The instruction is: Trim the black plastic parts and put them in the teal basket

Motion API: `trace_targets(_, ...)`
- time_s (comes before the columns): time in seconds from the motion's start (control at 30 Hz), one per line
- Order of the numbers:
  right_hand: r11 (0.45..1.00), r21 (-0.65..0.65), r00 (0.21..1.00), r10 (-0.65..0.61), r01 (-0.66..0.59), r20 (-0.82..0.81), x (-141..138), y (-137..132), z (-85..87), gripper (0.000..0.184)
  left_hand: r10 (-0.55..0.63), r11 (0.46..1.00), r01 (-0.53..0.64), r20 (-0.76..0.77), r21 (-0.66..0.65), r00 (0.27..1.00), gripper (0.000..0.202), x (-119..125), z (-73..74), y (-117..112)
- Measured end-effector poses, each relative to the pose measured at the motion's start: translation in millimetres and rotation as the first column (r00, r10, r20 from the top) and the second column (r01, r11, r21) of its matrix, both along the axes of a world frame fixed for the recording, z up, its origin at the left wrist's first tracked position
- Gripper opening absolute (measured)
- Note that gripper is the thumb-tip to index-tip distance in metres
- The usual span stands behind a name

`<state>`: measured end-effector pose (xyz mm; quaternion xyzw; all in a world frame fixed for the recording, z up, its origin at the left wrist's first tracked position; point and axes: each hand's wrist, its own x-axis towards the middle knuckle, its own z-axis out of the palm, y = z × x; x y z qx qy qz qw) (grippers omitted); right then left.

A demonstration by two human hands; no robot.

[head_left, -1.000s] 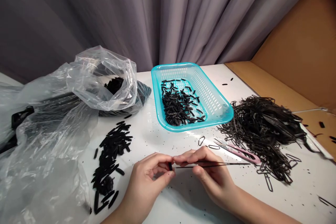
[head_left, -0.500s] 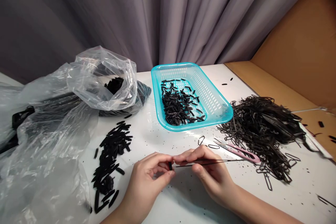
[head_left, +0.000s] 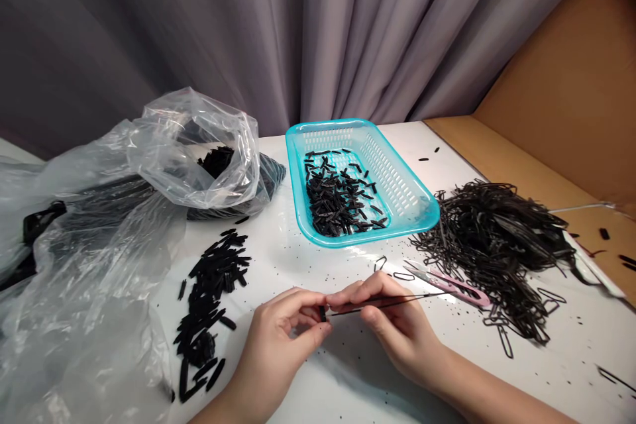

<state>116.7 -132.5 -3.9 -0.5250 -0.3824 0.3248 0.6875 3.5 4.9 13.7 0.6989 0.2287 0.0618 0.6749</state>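
Low in the middle of the head view, my left hand point(head_left: 283, 338) pinches a short black strip point(head_left: 322, 313) between thumb and fingertips. Beside it, my right hand point(head_left: 397, 321) is closed around a thin black strand point(head_left: 422, 297), which runs from near the short strip across the palm and out to the right. The fingertips of both hands nearly meet at the strip. Whether strip and strand are joined, I cannot tell. Just beyond my right hand lie pink-handled snips point(head_left: 464, 293) and a few thin black loops point(head_left: 403, 276).
A turquoise basket point(head_left: 294, 185) holding many black pieces stands behind my hands. Left of it are a clear plastic bag point(head_left: 193, 185) with black pieces inside and a loose pile of black strips point(head_left: 213, 291). A tangled heap of black strands point(head_left: 501, 232) lies at right.
The strand's right end has tilted upward and now crosses over the snips. My right hand has shifted very slightly; my left hand stays put, still pinching the short strip.
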Motion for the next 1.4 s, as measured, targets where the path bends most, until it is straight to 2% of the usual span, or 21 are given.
trace_targets(0.13,0.999,-0.036,0.997,-0.035,0.033,-0.064,0.1,3.0,0.5,0.012,-0.001,1.000,0.001,-0.013,-0.001,1.000,0.020,-0.5,-0.9,-0.4)
trace_targets(0.33,0.998,-0.042,0.957,-0.048,0.037,-0.286,-0.6,10.1,0.0,0.016,0.000,1.000,0.000,-0.009,-0.011,1.000,0.016,-0.8,-5.6,0.1)
trace_targets(0.47,0.999,-0.035,0.908,-0.042,0.030,-0.417,-2.1,13.1,0.5,0.018,-0.016,0.999,0.016,0.000,-0.043,1.000,0.014,0.6,-6.1,-0.5)
trace_targets(0.6,1.000,-0.026,0.818,-0.009,-0.008,-0.575,-3.8,14.5,0.0,0.022,0.007,0.995,-0.008,-0.003,-0.103,1.000,0.010,0.8,-4.9,-1.7)
trace_targets(0.7,1.000,-0.029,0.774,-0.020,0.002,-0.633,-2.1,14.8,-0.5,0.023,0.025,0.999,-0.024,0.006,-0.046,1.000,0.013,0.2,-5.5,-1.1)
trace_targets(0.8,0.996,-0.055,0.785,-0.086,0.066,-0.613,2.9,15.3,-0.8,0.022,0.038,0.999,-0.038,0.003,0.017,0.999,0.017,-0.7,-5.9,0.1)
trace_targets(0.97,0.983,-0.079,0.840,-0.182,0.164,-0.512,9.2,15.0,-0.9,0.019,0.060,0.997,-0.060,0.006,0.048,0.998,0.017,-2.2,-5.2,0.4)
trace_targets(1.17,0.991,-0.021,0.968,-0.131,0.130,-0.213,0.1,5.8,2.2,0.009,0.075,0.997,-0.075,0.021,0.028,0.997,0.020,-1.2,-5.1,-1.0)
trace_targets(1.27,0.993,-0.016,0.984,-0.121,0.120,-0.134,-3.7,2.1,3.6,0.006,0.073,0.997,-0.074,0.031,0.033,0.997,0.021,-0.5,-4.4,-1.3)
trace_targets(1.4,0.992,-0.013,0.985,-0.125,0.125,-0.121,-3.9,1.3,2.5,0.007,0.060,0.997,-0.061,0.034,0.047,0.998,0.020,-0.8,-4.6,-1.2)
